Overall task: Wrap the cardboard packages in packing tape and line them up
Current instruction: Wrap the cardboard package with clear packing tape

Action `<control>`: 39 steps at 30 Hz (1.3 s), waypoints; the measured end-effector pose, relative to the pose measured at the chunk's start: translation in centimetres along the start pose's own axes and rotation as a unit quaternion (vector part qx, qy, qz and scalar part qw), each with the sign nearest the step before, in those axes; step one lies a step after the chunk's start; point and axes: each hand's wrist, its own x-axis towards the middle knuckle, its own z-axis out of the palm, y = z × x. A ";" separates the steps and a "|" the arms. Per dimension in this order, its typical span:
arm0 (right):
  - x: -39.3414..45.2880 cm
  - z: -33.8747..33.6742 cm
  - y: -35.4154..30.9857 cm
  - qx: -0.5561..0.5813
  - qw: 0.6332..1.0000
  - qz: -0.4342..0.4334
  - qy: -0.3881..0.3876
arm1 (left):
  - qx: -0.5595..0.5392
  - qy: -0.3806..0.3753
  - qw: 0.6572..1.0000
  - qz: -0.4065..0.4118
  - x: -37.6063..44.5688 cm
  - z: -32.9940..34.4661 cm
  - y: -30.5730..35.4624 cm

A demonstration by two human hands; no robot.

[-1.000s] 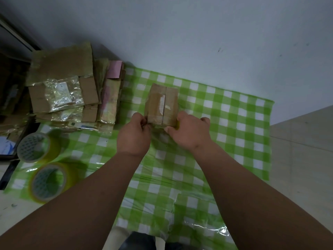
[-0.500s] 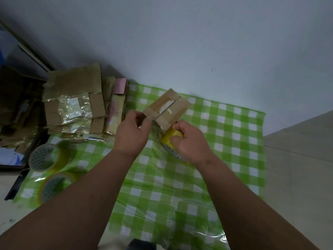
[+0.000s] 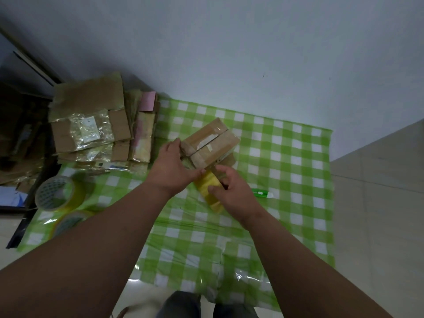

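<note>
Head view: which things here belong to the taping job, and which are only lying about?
In use:
- cardboard package, held by the left hand
- yellow tape roll, gripped by the right hand

Lying about:
- two spare tape rolls on the checked cloth
- pile of taped packages at the far left
- small green tool beside the right hand, too small to identify

A plain room in a home, by the look of it, with the packing done right on the floor. A green-and-white checked plastic sheet [image 3: 286, 157] is spread over pale floor tiles [image 3: 378, 180] against a bare painted wall [image 3: 229, 53]. At ten o'clock flattened cardboard and taped packages [image 3: 91, 125] are heaped, with yellowish packing tape rolls [image 3: 58, 193] at nine o'clock.
</note>
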 end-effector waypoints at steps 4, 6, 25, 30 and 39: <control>-0.2 -0.2 1.0 0.003 1.000 0.025 -0.002 | 0.084 0.002 0.996 0.022 0.3 0.2 -0.4; -0.2 -0.4 1.2 0.013 0.999 0.031 -0.006 | 0.120 0.000 0.992 0.043 0.4 -0.1 -0.5; -1.2 1.3 3.8 -0.018 0.999 0.015 0.024 | 0.236 -0.021 0.963 0.130 2.8 -2.4 -0.4; -1.7 2.0 4.2 -0.003 1.000 0.021 0.022 | 0.249 -0.025 0.958 0.144 2.8 -2.7 -0.5; -2.1 1.9 4.2 0.001 1.000 0.031 0.000 | 0.274 -0.022 0.952 0.137 2.3 -2.3 -0.7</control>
